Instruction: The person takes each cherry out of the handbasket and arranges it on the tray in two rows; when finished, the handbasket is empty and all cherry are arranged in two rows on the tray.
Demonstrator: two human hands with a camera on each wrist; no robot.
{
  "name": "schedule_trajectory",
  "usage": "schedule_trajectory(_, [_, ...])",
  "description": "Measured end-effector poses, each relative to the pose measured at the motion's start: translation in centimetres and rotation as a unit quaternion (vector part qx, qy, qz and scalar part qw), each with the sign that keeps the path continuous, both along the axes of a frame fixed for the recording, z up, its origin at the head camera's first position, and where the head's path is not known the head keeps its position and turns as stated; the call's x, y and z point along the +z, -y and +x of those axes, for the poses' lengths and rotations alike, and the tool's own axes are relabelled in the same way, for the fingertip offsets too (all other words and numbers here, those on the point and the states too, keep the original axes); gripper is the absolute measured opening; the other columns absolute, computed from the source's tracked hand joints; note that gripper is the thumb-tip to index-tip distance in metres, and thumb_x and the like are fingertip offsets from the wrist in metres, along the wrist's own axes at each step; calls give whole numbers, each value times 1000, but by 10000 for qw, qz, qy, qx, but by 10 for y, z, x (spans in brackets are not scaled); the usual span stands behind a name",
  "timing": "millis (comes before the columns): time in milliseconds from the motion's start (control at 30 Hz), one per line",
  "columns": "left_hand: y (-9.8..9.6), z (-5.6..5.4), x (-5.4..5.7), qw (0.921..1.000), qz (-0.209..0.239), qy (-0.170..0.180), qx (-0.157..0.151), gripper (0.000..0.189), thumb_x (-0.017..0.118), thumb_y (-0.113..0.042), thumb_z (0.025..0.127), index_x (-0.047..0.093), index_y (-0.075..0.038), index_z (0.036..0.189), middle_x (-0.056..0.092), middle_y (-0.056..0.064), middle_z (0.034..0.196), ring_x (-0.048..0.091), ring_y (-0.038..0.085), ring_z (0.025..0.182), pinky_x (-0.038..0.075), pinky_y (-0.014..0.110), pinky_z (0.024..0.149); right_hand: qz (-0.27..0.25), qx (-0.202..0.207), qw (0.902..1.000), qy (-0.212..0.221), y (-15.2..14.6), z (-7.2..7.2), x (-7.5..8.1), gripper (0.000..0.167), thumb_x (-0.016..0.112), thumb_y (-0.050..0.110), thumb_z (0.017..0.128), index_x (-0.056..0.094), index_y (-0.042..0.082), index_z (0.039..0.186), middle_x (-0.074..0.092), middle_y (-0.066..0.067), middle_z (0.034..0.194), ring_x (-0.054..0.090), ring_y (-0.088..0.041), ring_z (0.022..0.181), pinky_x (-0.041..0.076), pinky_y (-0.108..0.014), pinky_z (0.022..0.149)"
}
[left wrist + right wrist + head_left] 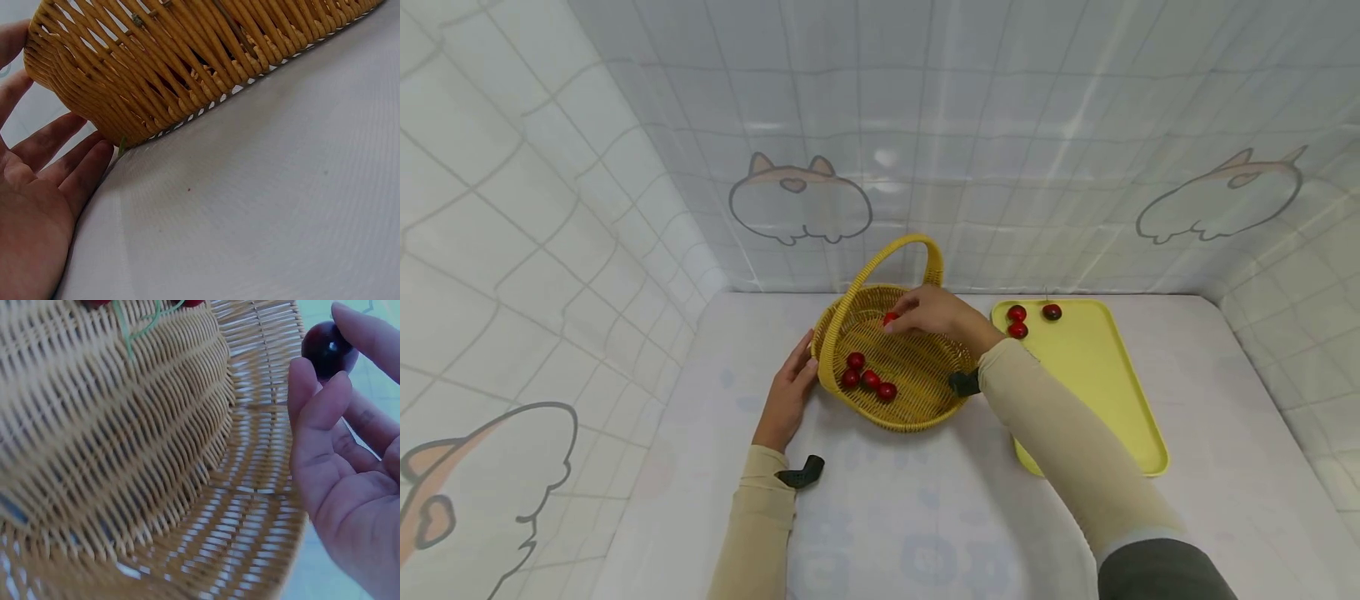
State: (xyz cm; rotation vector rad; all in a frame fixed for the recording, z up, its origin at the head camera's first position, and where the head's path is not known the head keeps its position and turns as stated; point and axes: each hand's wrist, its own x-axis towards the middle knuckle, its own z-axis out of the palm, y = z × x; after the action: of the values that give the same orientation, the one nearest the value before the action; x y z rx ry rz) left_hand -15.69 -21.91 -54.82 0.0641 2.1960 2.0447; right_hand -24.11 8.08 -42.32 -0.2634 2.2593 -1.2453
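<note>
I read the work as loading the basket (917,362), and I judge it past the midpoint, though this single moment cannot prove which way the fruit travels. Four dark red fruits (870,379) lie inside, gathered toward the near left of its floor. Three more fruits (1017,331) sit at the far left of the yellow tray (1086,375), just to the right of the basket on the worktop (865,517); those appear to be what is left, plus the one in hand.

My right hand (931,311) is over the basket's far part, pinching that single fruit (329,351) between thumb and fingertips; it has not been let go. My left hand (792,382) is spread, its fingers reaching out against the outside of the basket's left wall, which I take as steadying it.

Several things I can't make out. The right sleeve (1075,450) covers part of the tray's left edge, so I cannot rule out fruit beneath it. The right hand hides some of the basket's far wall, and in the head view all but a sliver of the held fruit. My right wrist view cuts off the fruits at its top edge, beside thin green stems (128,337). From the left wrist, the weave masks what lies inside.
</note>
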Motion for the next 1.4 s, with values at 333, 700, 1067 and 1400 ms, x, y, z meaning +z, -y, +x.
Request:
schedule_trajectory(333, [1, -1, -1, 9999, 62, 92, 22, 58, 57, -54, 100, 38, -47, 155, 39, -1, 162, 38, 17, 150, 29, 43, 125, 319, -41, 9930, -1133, -23, 17, 11, 31, 77, 40, 90, 73, 19, 111, 68, -3, 110, 64, -22, 100, 57, -43, 87])
schedule_trajectory(700, [0, 1, 0, 10000, 42, 75, 33, 59, 58, -56, 99, 38, -48, 154, 40, -2, 162, 39, 16, 149, 31, 42, 124, 320, -590, 9874, -1431, -66, 33, 7, 32, 78, 42, 89, 74, 18, 109, 69, -4, 108, 64, -23, 102, 54, -41, 86])
schedule_trajectory(1067, [3, 2, 0, 10000, -3, 73, -2, 60, 58, -58, 98, 38, -49, 154, 42, -3, 160, 42, 15, 147, 33, 40, 123, -711, -939, 9908, -673, -123, 51, -5, 39, 78, 31, 92, 67, 5, 118, 66, -12, 109, 67, -27, 97, 60, -42, 91])
schedule_trajectory(1400, [2, 2, 0, 10000, -25, 29, 30, 58, 58, -55, 100, 38, -47, 154, 42, -2, 161, 41, 16, 148, 30, 44, 124, -1089, -1517, 9809, -544, -168, 66, -17, 53, 72, 30, 97, 54, -5, 132, 65, -14, 117, 72, -17, 102, 59, -35, 95])
